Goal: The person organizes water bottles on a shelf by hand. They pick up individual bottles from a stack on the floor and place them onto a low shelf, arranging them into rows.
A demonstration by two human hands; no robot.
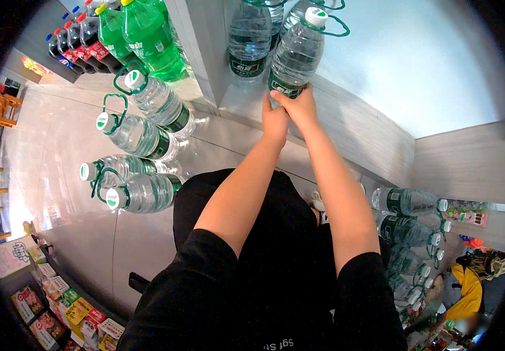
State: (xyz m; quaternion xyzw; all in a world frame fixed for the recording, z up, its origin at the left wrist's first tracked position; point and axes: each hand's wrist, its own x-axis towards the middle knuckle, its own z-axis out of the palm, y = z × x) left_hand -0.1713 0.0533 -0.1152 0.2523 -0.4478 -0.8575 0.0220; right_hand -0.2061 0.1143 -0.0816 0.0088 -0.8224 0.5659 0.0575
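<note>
Both of my arms reach forward to a large clear water bottle (297,54) with a white cap, a green carry loop and a dark green label. My left hand (275,121) is closed around its lower part from the left. From the right, my right hand (300,107) grips it near the label, thumb across the front. The bottle stands at the front of a pale wooden shelf (346,108); its base is hidden by my hands. Just left of it on the shelf is a matching water bottle (249,44), with others partly hidden behind.
Several water bottles (141,137) stand on the tiled floor to my left, more water bottles (410,225) to my right. Beyond a grey shelf divider (197,47) are green soda bottles (147,35) and dark cola bottles (92,38). Boxed goods (68,298) fill the lower left.
</note>
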